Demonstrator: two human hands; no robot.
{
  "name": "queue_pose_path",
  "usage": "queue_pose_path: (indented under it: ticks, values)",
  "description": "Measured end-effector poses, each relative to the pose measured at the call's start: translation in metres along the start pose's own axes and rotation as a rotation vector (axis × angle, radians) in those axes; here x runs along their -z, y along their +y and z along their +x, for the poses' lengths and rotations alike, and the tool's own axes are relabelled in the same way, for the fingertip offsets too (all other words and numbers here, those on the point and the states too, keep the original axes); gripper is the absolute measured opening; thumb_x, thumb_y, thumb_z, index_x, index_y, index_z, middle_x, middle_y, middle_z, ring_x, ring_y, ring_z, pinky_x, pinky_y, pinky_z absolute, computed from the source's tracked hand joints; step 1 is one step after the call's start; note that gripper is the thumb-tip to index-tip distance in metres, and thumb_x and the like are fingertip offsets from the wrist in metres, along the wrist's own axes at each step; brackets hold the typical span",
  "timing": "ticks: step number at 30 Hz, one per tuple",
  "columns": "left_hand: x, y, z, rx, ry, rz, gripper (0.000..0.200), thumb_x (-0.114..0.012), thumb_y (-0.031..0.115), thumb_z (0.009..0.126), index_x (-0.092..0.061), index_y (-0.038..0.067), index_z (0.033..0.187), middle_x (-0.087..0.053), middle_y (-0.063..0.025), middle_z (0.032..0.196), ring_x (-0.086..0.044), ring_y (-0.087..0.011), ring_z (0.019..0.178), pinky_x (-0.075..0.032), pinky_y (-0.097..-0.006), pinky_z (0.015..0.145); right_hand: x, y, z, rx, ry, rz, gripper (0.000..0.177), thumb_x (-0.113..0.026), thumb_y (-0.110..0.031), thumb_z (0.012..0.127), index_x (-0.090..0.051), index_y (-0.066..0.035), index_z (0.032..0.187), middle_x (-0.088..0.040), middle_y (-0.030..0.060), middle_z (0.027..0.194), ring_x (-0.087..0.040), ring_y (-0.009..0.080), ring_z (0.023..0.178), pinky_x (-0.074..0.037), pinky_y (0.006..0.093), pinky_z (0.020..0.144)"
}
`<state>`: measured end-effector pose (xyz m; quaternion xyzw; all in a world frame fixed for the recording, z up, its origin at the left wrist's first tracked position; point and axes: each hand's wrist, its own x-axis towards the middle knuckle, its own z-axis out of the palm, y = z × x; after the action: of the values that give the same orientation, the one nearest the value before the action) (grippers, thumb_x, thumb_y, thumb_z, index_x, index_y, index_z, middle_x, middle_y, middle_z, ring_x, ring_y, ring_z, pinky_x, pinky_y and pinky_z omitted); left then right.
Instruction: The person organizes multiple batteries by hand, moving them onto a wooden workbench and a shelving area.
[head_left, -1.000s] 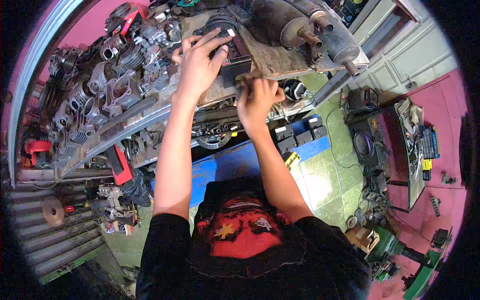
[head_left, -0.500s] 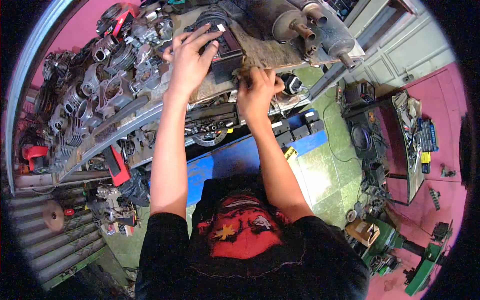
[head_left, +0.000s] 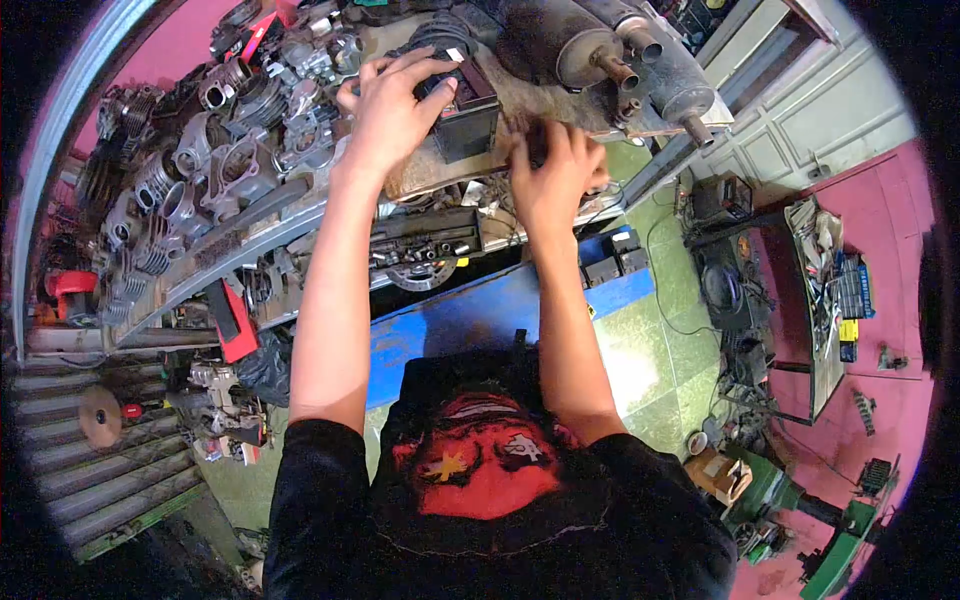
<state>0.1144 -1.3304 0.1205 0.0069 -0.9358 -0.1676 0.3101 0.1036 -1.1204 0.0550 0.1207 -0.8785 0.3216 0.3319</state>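
A black box-shaped part (head_left: pixel 468 132), open-topped with a dark red inner edge, stands near the front edge of the wooden bench (head_left: pixel 415 178). My left hand (head_left: pixel 400 105) lies over its left side, fingers spread and fingertips on its upper rim. Just right of the box, my right hand (head_left: pixel 555 175) is at the bench edge with its fingers curled. Whatever lies under those fingers is dark and blurred, so I cannot make out whether they hold anything. Behind the box is a black coiled item (head_left: pixel 440 30).
Metal engine parts (head_left: pixel 245 170) crowd the bench's left side. Exhaust mufflers (head_left: pixel 590 58) lie at the back right. Below are a tray of tools (head_left: pixel 425 245) and a blue surface (head_left: pixel 450 325) with black boxes (head_left: pixel 602 270).
My right hand has moved right, away from the box, and more of the box's front shows. My left hand stays at the box. The view has shifted slightly.
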Motion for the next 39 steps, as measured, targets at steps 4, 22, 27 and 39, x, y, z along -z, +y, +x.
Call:
queue_pose_path:
  ticks: [4, 22, 27, 39]
  values:
    - [0.024, 0.017, 0.022, -0.013, -0.153, 0.17, 0.045, -0.07, 0.055, 0.095, -0.075, 0.029, 0.13, -0.071, -0.0074, 0.136, -0.05, -0.0303, 0.135, -0.02, -0.0572, 0.113, 0.01, -0.029, 0.0, 0.044, -0.155, 0.05, 0.066, -0.086, -0.048, 0.076, -0.068, -0.006, 0.123, -0.066, 0.0165, 0.121, -0.05, 0.0426, 0.123, -0.031, 0.0648, 0.102]
    - [0.014, 0.007, 0.015, 0.055, -0.079, 0.252, 0.058, -0.068, 0.065, 0.091, -0.07, 0.033, 0.139, -0.07, -0.0189, 0.128, -0.051, -0.0382, 0.131, -0.025, -0.0647, 0.108, -0.017, -0.03, 0.017, 0.1, -0.329, 0.178, 0.077, -0.096, -0.03, 0.059, -0.059, 0.001, 0.119, -0.067, 0.0203, 0.119, -0.053, 0.0419, 0.12, -0.032, 0.0636, 0.106]
    - [0.008, 0.004, 0.01, 0.072, 0.018, 0.247, 0.058, -0.071, 0.066, 0.087, -0.073, 0.033, 0.135, -0.071, -0.0243, 0.123, -0.053, -0.0392, 0.128, -0.027, -0.0624, 0.106, -0.016, -0.026, 0.024, 0.175, -0.398, 0.211, 0.08, -0.097, -0.029, 0.057, -0.059, 0.001, 0.121, -0.068, 0.0195, 0.121, -0.053, 0.0417, 0.121, -0.033, 0.0623, 0.106]
    - [0.021, -0.002, -0.001, 0.122, 0.011, 0.185, 0.065, -0.073, 0.064, 0.087, -0.07, 0.022, 0.137, -0.066, -0.022, 0.129, -0.052, -0.0416, 0.13, -0.025, -0.0667, 0.111, -0.022, -0.014, 0.039, 0.344, -0.388, 0.245, 0.082, -0.093, -0.025, 0.056, -0.058, -0.001, 0.126, -0.066, 0.0153, 0.113, -0.052, 0.0374, 0.118, -0.033, 0.0537, 0.104]
